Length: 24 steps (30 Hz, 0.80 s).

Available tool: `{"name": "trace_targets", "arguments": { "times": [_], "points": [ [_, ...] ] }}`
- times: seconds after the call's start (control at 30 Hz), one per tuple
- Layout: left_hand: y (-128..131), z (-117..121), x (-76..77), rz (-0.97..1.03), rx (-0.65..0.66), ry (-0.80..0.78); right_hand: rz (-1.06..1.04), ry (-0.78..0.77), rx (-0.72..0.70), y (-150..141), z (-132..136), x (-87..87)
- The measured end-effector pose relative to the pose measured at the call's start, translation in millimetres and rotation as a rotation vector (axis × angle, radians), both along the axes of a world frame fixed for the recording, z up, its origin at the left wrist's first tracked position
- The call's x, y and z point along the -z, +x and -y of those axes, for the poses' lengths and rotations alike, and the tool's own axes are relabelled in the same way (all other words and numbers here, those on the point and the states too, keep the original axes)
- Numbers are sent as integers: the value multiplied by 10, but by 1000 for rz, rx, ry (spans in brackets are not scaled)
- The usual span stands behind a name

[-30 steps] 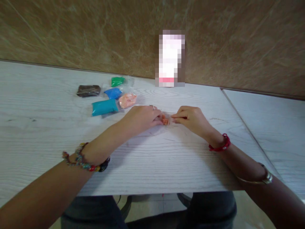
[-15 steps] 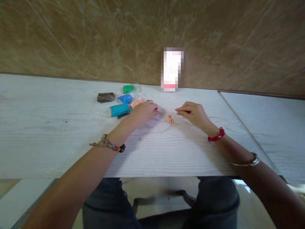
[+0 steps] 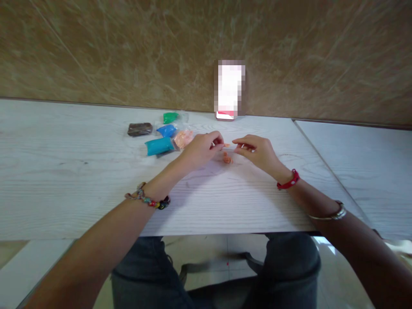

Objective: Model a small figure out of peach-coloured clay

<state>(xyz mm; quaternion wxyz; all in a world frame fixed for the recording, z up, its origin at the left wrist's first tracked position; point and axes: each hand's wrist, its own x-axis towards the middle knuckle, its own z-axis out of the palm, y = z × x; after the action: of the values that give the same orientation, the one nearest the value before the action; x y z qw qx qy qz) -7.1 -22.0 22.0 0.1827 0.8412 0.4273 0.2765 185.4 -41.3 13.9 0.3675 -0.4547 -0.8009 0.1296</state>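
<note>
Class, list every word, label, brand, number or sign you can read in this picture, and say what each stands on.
None can be read.
Phone screen: blocked out by pixels, unreadable.
Brown packet, green packet, blue packet, turquoise packet, peach packet: no lettering visible; any print would be too small to read.

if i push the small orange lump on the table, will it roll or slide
The orange lump would likely slide rather than roll, its outline being knobbly and irregular. It is probably light, looking far smaller than the left hand.
</note>
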Motion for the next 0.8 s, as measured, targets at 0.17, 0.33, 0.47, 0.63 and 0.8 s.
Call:
{"name": "trace_targets", "arguments": {
  "times": [0.17, 0.33, 0.47, 0.63, 0.8],
  "points": [
    [37, 19, 44, 4, 31, -54, -9, -27, -15, -66, 47, -7],
    [78, 50, 34, 54, 54, -82, -1, -33, -2, -90, 64, -14],
    [106, 64, 37, 85, 49, -60, -4, -58, 20, -88, 67, -13],
    [126, 92, 34, 105, 33, -85, 24, -69, 40, -102, 70, -12],
    [125, 82, 44, 113, 55, -109, 15, -67, 83, -124, 68, -8]
  ]
}}
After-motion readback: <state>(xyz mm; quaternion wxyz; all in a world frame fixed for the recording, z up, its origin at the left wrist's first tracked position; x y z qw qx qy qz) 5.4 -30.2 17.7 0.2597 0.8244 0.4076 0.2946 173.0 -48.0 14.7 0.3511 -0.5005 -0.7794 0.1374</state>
